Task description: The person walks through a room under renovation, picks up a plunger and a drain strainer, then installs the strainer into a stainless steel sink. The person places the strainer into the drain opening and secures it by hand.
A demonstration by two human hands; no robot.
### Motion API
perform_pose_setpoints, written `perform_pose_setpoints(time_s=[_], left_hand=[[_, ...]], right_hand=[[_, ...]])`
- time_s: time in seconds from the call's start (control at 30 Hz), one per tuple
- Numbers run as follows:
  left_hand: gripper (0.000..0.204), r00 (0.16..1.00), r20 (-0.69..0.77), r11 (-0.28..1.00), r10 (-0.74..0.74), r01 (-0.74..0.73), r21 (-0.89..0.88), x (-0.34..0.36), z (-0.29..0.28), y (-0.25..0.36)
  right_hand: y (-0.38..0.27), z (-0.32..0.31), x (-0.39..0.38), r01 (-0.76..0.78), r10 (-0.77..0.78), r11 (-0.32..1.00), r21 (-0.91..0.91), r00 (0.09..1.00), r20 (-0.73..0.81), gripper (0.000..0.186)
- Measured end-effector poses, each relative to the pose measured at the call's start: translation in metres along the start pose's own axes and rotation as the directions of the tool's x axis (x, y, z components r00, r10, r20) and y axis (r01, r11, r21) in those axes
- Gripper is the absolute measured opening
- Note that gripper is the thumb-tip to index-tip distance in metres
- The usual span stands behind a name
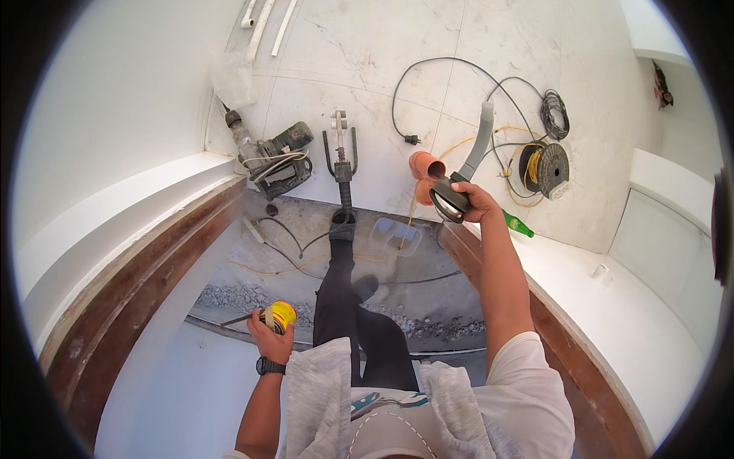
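My left hand (269,330) grips a yellow can (284,311), with a thin dark stick (235,320) jutting out leftward beside it. My right hand (474,200) is closed on a dark grey fitting (449,199) with a pale rounded part; a long, curved light-grey piece (480,134) rises from it, though I cannot tell whether they are joined. Just behind that fitting lie orange pipe elbows (425,164). A green bottle (517,222) is beside my right forearm. My foot (342,223) is at the base of a long dark tool with a forked handle (342,172).
A power drill (275,161), white pipes (264,23), coiled black cable (555,115) and a wire spool (552,170) lie on tiles (344,46). Below the step are a clear container (394,237), cables and rubble (252,302). Brown-edged walls (138,283) flank me.
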State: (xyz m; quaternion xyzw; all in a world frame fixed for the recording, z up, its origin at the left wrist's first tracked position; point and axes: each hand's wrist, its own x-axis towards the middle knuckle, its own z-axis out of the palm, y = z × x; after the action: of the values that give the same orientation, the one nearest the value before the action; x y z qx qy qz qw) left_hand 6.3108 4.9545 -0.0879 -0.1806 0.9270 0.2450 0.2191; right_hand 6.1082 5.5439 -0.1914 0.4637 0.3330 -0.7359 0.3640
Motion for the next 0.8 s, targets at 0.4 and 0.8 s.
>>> perform_pose_setpoints(time_s=[0.4,0.8], left_hand=[[0.092,0.969,0.045,0.965,0.242,-0.245,0.094,0.070,-0.139,0.228],[0.094,0.961,-0.001,0.896,0.275,-0.256,0.364,0.141,-0.258,0.453]], right_hand=[[-0.079,0.071,-0.211,0.341,-0.469,0.748,0.569,0.879,0.090,0.053],[-0.279,0.080,-0.349,0.348,-0.730,0.525,0.776,0.654,0.200,0.044]])
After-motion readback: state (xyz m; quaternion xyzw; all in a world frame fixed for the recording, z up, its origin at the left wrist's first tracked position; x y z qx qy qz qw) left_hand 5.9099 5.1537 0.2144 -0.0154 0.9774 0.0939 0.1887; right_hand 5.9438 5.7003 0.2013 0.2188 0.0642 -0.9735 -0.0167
